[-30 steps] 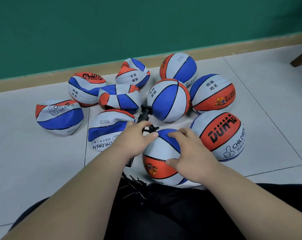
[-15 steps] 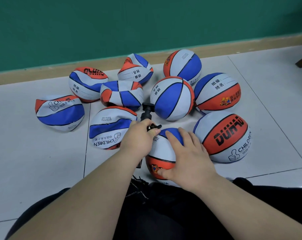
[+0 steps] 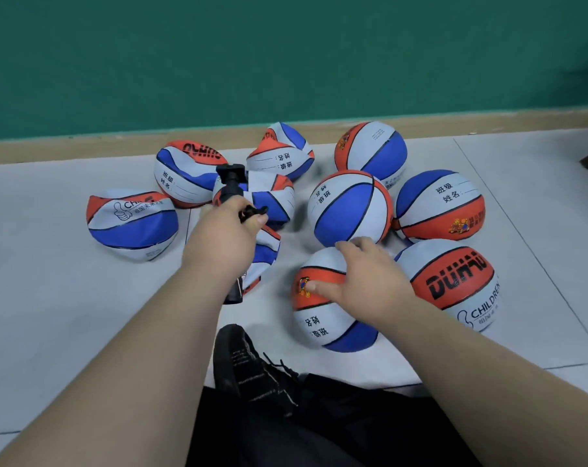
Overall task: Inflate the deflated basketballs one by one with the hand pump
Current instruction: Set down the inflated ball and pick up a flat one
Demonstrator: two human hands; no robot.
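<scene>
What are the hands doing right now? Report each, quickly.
Left hand: closed round the black hand pump, holding it.
Right hand: open, fingers spread, resting on the nearest basketball.

Light's soft and even, coming from overhead. The floor (image 3: 50, 315) tiles read pale and bright, the green wall (image 3: 286, 45) duller, darkening toward the top right corner. Faint shadows sit under the basketballs (image 3: 350, 207). Everything's a bit smeared, and the print on them is fuzzy. The skirting (image 3: 83, 151) bows with the wide lens, and my forearms (image 3: 117, 382) stretch at the bottom edge.
</scene>
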